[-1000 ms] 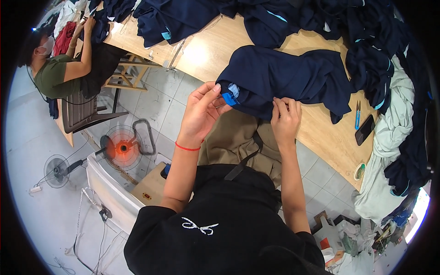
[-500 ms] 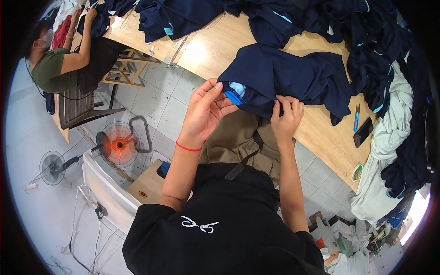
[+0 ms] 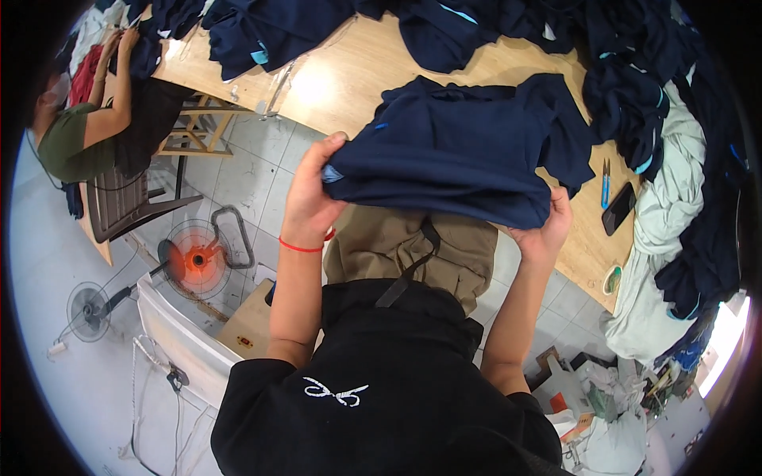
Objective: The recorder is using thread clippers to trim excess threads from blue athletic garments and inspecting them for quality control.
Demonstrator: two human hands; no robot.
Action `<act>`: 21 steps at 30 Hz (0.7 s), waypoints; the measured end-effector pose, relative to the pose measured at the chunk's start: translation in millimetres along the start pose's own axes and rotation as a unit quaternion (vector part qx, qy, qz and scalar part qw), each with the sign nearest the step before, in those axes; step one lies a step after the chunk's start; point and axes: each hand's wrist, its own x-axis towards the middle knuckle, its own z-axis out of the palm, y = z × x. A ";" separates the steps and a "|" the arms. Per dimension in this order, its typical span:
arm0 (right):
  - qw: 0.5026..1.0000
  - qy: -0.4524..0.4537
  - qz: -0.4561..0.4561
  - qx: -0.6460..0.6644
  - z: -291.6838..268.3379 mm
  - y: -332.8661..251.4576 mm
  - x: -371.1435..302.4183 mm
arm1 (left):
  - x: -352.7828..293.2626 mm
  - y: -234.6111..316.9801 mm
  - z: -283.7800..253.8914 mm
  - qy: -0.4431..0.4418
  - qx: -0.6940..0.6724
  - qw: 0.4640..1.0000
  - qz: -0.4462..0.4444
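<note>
A navy blue garment (image 3: 452, 151) is stretched sideways between my two hands, its near edge lifted over my lap and the rest lying on the table. My left hand (image 3: 313, 186) grips its left end, thumb on top, where a bit of light blue cloth shows. At the right end my right hand (image 3: 548, 226) is closed on the lower corner, with some fingers hidden under the fabric. A small bright blue mark shows on the cloth near the left. Thread snips (image 3: 606, 184) with blue handles and a black phone (image 3: 619, 209) lie right of the garment.
The wooden table (image 3: 349, 95) carries heaps of navy garments (image 3: 635, 103) along its far and right sides. Pale green cloth (image 3: 671, 214) hangs over the right edge. A person (image 3: 83, 131) works at the far left, near a chair and standing fans (image 3: 198, 258).
My hands have moved apart, left hand leftward, right hand to the right and down. The garment is now spread wide between them, and the bright blue strip at its opening is mostly out of sight.
</note>
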 end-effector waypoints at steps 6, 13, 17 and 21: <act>0.980 0.132 -0.088 -0.118 41.8 -7.1 -29.1 | 17.6 5.2 -14.3 -0.086 -0.017 0.996 0.014; 0.975 0.039 -0.093 -0.196 56.8 9.5 -36.4 | 22.5 1.3 -38.7 -0.043 -0.065 0.997 0.019; 0.981 0.015 -0.087 -0.171 64.4 17.2 -38.4 | 18.4 -8.0 -33.9 -0.043 -0.061 0.997 0.019; 0.980 0.021 -0.096 -0.172 56.7 23.2 -36.9 | 15.0 -14.4 -30.6 -0.078 -0.096 0.992 0.010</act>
